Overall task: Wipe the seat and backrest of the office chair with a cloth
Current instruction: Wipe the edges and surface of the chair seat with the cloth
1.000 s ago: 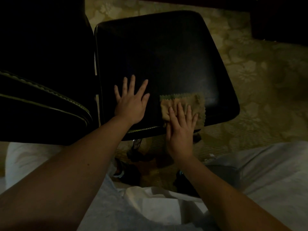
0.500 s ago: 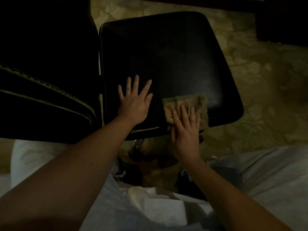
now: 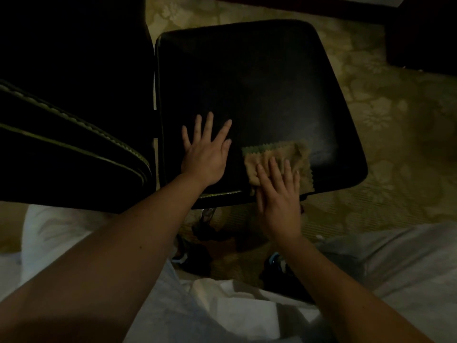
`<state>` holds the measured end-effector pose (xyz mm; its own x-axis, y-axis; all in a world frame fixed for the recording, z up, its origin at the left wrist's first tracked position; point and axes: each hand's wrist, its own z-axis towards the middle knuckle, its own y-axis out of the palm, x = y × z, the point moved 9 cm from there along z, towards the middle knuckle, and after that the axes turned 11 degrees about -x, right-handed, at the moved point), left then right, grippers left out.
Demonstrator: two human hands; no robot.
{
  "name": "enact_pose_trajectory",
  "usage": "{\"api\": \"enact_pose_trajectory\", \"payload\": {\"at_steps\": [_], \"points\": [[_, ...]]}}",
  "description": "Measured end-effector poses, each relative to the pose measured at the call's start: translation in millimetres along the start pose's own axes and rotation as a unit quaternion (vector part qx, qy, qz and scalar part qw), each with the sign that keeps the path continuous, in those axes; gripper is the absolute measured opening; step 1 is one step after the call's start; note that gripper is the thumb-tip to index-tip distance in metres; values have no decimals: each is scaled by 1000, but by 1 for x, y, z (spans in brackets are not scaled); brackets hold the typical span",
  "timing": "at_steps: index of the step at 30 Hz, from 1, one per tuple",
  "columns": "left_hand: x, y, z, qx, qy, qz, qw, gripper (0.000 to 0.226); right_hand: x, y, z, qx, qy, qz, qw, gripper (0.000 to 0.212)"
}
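The black leather seat (image 3: 259, 95) of the office chair fills the middle of the head view. Its dark backrest (image 3: 61, 120), with pale stitched seams, lies to the left. A tan cloth (image 3: 284, 154) with zigzag edges lies on the seat near its front edge. My right hand (image 3: 279, 194) presses flat on the near part of the cloth, fingers straight. My left hand (image 3: 206, 152) rests flat on the bare seat just left of the cloth, fingers spread.
A patterned beige carpet (image 3: 383, 120) surrounds the chair. Dark furniture (image 3: 425, 30) stands at the top right. The chair's base (image 3: 207, 216) and dark shoes (image 3: 279, 266) show below the seat, between my light trouser legs.
My right hand and the cloth have shifted slightly to the right along the seat's front edge. The left hand stays flat in the same spot on the seat.
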<state>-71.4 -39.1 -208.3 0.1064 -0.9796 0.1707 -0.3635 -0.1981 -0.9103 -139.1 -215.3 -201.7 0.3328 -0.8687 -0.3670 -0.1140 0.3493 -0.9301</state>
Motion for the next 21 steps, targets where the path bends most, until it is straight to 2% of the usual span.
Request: {"api": "enact_pose_trajectory", "payload": {"at_steps": [3, 6, 9, 12, 15, 19, 21], "points": [[0, 0, 0, 1, -2, -3, 1000, 54, -22, 11, 0, -30, -45, -12, 998, 50], [-1, 0, 1, -6, 2, -13, 1000, 53, -11, 8, 0, -45, -90, -25, 995, 49], [-3, 0, 1, -8, 4, -29, 1000, 52, 13, -3, -2, -17, -34, -4, 999, 49], [-5, -1, 2, -12, 11, -52, 999, 51, 5, 0, -5, -14, 34, 18, 999, 51], [-9, -5, 3, -25, 17, -118, 993, 49, -20, 10, -2, -43, 16, 7, 999, 52], [-14, -17, -7, -22, 29, -247, 968, 47, -42, 17, 8, -80, -13, -7, 997, 51], [-8, -20, -20, -18, 39, -261, 964, 48, -47, 14, 11, -100, -35, 0, 994, 52]]}}
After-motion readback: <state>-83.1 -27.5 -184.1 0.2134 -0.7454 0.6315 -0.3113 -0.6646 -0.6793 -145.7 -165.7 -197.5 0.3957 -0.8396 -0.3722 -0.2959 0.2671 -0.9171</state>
